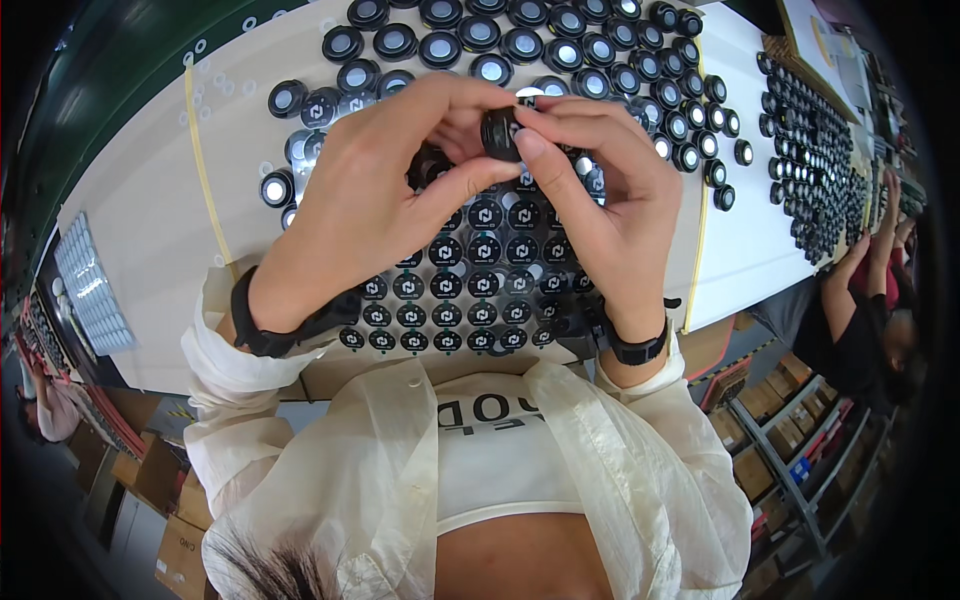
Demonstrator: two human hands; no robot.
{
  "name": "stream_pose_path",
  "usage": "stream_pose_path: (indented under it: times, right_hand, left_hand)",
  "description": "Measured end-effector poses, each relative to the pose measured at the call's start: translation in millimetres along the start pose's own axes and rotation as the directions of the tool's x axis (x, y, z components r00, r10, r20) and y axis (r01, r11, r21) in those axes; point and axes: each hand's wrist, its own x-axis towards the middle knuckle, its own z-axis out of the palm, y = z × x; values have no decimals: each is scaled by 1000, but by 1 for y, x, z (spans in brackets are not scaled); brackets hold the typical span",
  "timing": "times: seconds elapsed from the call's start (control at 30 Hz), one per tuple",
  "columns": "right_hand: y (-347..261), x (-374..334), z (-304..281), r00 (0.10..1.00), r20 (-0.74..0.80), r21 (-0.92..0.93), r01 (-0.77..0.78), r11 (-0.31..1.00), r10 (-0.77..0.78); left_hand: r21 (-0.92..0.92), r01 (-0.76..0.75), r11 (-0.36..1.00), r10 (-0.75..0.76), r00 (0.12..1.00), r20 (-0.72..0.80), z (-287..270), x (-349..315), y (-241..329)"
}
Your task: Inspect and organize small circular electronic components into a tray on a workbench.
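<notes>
black puck (499,135) sits on edge, left hand (385,160) pinching it with thumb below and index above, right hand (625,190) pinching its right side.

A loose, thin, cream-coloured shirt (290,480), open-fronted with bunched sleeves (225,375), covers a plain white top (510,475) printed with bold black lettering (490,408). The ungloved left hand (365,165) has a wide black wrist strap (262,325), the ungloved right hand (615,190) a matching black wristband (640,350), both bearing dark attachments (577,318)
</notes>
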Motion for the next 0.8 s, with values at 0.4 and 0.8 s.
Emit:
stream_pose_path:
  times: [0.4,0.8]
  right_hand:
    - [-2,4,-8,997,-44,33,-69,997,71]
    - [-4,15,-42,972,150,-425,-104,899,183]
  left_hand:
    - [866,221,448,-150,974,-171,-175,93,-69]
    - [690,-122,713,-78,965,251,-125,2,-33]
